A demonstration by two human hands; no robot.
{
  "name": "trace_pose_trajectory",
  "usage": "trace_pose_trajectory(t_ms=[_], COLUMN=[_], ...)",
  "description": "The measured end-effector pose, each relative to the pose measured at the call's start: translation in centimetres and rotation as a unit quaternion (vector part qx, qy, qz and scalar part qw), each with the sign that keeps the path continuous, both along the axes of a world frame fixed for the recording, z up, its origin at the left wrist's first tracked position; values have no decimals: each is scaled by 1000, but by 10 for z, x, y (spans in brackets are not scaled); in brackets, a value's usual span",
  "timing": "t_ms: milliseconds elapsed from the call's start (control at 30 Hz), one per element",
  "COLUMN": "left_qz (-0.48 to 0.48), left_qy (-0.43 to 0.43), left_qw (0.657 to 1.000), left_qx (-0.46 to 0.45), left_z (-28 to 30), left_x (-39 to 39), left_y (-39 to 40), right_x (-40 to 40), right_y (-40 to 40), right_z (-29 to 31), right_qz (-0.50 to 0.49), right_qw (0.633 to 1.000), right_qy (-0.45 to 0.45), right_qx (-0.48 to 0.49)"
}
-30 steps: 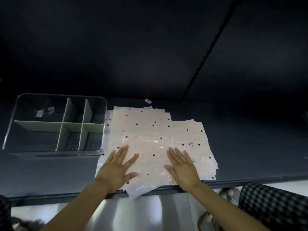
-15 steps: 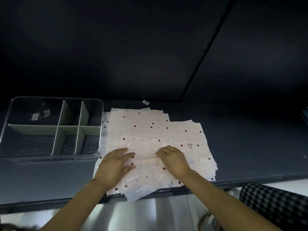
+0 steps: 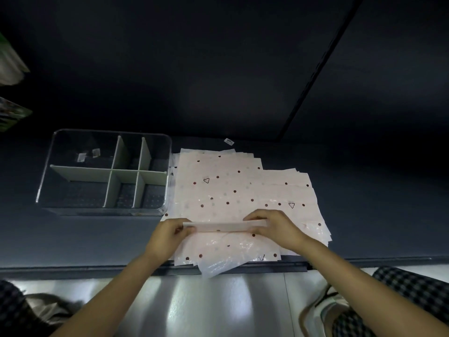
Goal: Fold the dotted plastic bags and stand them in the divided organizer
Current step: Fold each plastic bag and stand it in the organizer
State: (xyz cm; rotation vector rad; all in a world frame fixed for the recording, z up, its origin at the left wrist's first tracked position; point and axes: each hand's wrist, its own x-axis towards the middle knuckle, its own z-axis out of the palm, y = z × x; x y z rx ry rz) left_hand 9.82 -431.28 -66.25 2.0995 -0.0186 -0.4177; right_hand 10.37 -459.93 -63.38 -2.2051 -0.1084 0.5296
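Left hand (image 3: 168,233) and right hand (image 3: 273,227) pinch opposite ends of a folded bag (image 3: 224,226), lying crosswise; organizer (image 3: 107,173) sits forward-left, nearer the left.

A: What changed?
B: Both hands were flat on the stack of dotted bags (image 3: 233,190) a second ago. Now the left hand (image 3: 167,233) and right hand (image 3: 274,227) have pinched the top bag's near edge (image 3: 226,226) and lifted it into a narrow raised fold.
A: Camera?
B: Tilted down, more floor (image 3: 218,307) in view.
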Motion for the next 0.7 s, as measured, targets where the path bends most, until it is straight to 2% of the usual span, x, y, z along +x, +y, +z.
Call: trace_pose_trajectory(t_ms=[67,167,267,333,433,500,567,633,700], left_qz=[49,93,122,149,187,125,2,-107,-162], left_qy=[26,40,50,18,-93,-194,-258,-228,-191], left_qw=[998,994,991,988,969,954,941,928,910], left_qx=[-38,-40,-23,20,135,189,221,276,329], left_z=[-2,-7,-9,-3,4,4,-1,-6,-17], left_x=[1,4,8,6,-6,-13,-15,-12,-7], left_y=[-2,-6,-11,-20,-38,-49,-55,-55,-48], right_x=[5,13,24,30,36,39,41,42,43], right_y=[-5,-7,0,7,12,13,15,16,17], right_z=[-1,-6,-18,-23,-29,-32,-34,-33,-34], right_qz=[-54,-140,-171,-179,-193,-199,-204,-209,-212], right_qw=[998,987,983,980,975,973,971,968,966], right_qy=[13,61,60,51,48,46,50,61,71], right_qx=[21,58,-14,-62,-97,-108,-117,-123,-133])
